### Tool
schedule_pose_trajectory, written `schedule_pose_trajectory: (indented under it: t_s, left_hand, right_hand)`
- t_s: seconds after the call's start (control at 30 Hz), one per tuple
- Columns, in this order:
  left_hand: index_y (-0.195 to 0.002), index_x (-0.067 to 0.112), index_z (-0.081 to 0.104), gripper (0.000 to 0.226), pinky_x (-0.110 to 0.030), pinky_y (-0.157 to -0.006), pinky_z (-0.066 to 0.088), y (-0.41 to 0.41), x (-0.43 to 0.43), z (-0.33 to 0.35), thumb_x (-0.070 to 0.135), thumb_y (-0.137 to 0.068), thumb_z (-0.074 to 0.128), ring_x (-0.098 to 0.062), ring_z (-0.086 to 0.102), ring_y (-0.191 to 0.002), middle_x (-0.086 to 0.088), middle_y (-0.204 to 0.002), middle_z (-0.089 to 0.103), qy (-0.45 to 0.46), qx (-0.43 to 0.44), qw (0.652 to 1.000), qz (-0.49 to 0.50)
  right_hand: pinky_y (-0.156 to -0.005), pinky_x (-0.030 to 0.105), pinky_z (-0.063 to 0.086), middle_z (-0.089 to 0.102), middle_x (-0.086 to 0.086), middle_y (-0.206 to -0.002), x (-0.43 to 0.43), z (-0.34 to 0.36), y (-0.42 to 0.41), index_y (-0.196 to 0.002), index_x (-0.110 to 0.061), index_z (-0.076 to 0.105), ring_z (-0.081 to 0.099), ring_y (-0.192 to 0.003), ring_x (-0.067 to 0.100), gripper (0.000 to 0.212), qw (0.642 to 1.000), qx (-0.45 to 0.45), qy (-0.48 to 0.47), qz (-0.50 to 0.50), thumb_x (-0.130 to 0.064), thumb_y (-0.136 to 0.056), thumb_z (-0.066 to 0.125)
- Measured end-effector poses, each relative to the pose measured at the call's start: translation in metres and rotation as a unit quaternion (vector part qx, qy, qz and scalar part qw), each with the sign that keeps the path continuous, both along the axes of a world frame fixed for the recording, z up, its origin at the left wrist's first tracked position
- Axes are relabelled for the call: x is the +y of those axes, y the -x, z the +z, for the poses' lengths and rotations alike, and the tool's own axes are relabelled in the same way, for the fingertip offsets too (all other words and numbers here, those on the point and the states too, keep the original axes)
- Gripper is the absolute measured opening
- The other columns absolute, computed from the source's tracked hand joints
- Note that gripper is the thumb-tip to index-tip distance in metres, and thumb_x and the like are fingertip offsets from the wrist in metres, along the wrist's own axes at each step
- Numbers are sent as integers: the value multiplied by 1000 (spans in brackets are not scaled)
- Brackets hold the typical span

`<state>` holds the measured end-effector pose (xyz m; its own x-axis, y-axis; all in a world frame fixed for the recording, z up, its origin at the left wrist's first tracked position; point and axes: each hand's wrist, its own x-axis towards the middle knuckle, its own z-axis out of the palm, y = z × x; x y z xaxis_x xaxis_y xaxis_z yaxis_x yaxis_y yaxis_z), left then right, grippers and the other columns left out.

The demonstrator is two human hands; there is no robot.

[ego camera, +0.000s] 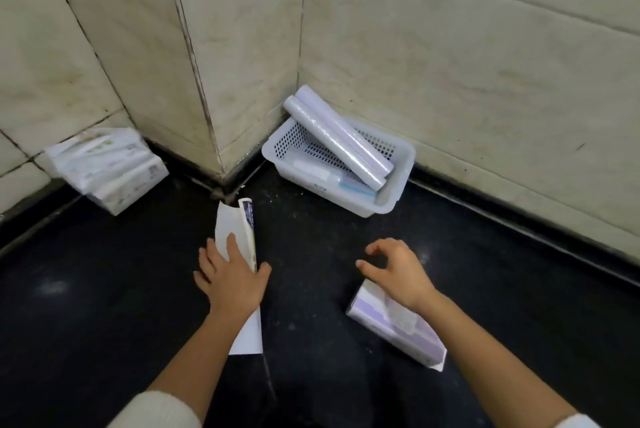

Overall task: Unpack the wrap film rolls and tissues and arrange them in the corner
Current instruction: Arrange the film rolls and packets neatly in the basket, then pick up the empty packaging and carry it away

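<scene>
Left hand (pixel 230 280) at 7 o'clock from centre: fingers spread, palm flat on a long white box (pixel 242 254) lying on the black counter (pixel 104 289). Box runs roughly 12–6 under the palm; its far end with the printed flap sticks out at 12 o'clock of the fingers, the near end pokes out past the wrist at 6.

Right hand (pixel 398 271) at 5 o'clock from centre: fingers curled loosely, thumb and index apart, gripping nothing. Purple-white pack (pixel 391 320) sits under the wrist, at 6 o'clock of the hand; crumpled clear film shows at its top. Can't tell if the wrist touches it.

Farther out, 1 o'clock from centre: white perforated basket (pixel 398 185) pushed into the wall corner. Two film rolls (pixel 341 140) lie side by side, slanted, far ends propped on the rim at the corner, near ends down inside. A smaller blue-ended item (pixel 346 183) lies on the basket floor beside them.

Tissue packs (pixel 107 168) at 10 o'clock, stacked against the left wall, well apart from the basket, blurred.
</scene>
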<state>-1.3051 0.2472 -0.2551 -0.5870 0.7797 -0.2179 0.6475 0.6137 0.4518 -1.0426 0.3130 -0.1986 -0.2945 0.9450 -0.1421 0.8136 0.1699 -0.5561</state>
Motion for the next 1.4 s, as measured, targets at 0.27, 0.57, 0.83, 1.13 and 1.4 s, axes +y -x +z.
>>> schedule_pose_trajectory:
  t_s: [0.27,0.57,0.83,1.13,1.4]
  left_hand:
    - [-142,21,25,84,-54,-102,36,-5,-49,-17,41,-73,69,-36,27,-129,-17,-144,24,54,-49,997,-7]
    - [-133,7,43,60,-44,-86,51,-13,-97,12,26,-81,68,-31,52,-107,-13,-128,42,-62,-84,994,-15]
    - [-123,9,51,50,-37,-76,50,-48,-174,31,22,-78,67,-29,58,-93,-10,-119,45,-133,-74,983,104]
    - [-128,8,50,55,-26,-76,39,-189,-371,8,12,-75,66,-29,58,-100,-11,-119,48,-169,-67,905,384]
    - [-129,12,47,54,-30,-78,43,-339,-588,6,20,-78,60,-32,58,-104,-11,-127,46,-99,-48,807,581]
  right_hand:
    - [-99,43,32,46,1,-134,-68,-33,-35,-140,-23,30,39,-124,24,82,969,-231,86,-3,-48,-70,67]
    - [-93,42,44,49,7,-130,-83,-13,-9,-139,-18,25,49,-115,28,84,981,-177,80,8,-42,-72,70]
    - [-83,39,51,45,5,-123,-114,18,25,-132,-18,34,56,-102,24,76,990,-13,55,131,-45,-72,73]
    - [-98,44,47,45,6,-134,-257,-3,15,-138,-15,34,52,-117,26,77,935,95,166,298,-44,-77,71]
    - [-81,30,46,57,9,-126,-455,-32,-45,-134,-7,38,60,-100,22,68,816,10,350,460,-29,-81,74]
